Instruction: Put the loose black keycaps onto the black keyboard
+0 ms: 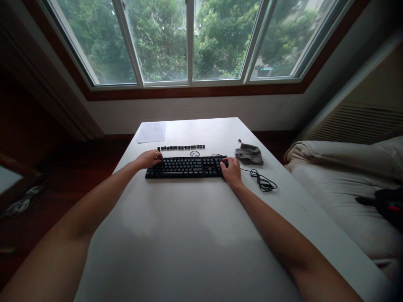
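Note:
A black keyboard [185,167] lies flat across the white table. My left hand [151,159] has its fingers curled over the keyboard's upper left corner, gripping it there; whether a small piece is also between the fingertips is hidden. At the other end, my right hand [231,169] is closed around the keyboard's right edge, with the thumb on top over the number keys. Just behind the keyboard, several loose black keycaps [181,147] stand in a row, the leftmost close to my left hand. A small ring-shaped tool [194,154], perhaps a keycap puller, lies between them and the keyboard.
Right of the keyboard are a coiled black cable [264,183] and a grey cloth [249,154]. A printed paper sheet [151,132] lies at the table's far left corner. Beyond the white table [182,235] is a window; a pale sofa [330,180] stands at the right.

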### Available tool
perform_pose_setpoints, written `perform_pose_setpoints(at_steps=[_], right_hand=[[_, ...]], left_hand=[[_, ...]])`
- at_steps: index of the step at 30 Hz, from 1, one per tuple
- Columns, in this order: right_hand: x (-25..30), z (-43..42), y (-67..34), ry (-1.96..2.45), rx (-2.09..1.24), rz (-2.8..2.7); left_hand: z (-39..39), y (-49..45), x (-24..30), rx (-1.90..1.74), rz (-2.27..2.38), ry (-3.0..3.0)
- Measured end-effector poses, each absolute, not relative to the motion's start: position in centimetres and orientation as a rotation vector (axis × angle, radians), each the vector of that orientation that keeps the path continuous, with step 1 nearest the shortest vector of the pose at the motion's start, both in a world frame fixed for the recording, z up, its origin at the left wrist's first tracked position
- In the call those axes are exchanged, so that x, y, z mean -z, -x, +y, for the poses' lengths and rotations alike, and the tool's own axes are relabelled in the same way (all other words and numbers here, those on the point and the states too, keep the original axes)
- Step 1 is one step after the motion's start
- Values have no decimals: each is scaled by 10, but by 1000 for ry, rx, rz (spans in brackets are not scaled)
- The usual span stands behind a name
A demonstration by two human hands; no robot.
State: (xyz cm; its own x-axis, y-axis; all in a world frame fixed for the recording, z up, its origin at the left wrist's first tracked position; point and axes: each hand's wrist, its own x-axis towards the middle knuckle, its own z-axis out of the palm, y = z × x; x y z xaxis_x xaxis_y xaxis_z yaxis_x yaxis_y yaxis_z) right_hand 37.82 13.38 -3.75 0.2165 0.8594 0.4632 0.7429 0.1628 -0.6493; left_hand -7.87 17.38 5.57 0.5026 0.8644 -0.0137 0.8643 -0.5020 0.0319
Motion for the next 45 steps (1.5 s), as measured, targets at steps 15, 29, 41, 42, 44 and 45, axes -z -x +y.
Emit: perform_pose_setpoints(at_steps=[15,29,41,42,44,45], right_hand=[[34,130,-379,1580,-207,-1535],[35,131,-381,1583,-214,-1537],[34,131,-379,1580,-234,-1523],[34,131,-379,1580,-233,-1523],[34,131,-379,1579,-230,-1524],[34,131,-379,1579,-228,-1525]], left_hand=[[162,64,-53,10,1733,-2639],[180,72,-54,49,1748,-2484],[172,66,-55,25,1753,-2606],[173,66,-55,13,1765,-2591],[174,64,-54,-18,1804,-2562],[174,63,-52,-39,1826,-2551]])
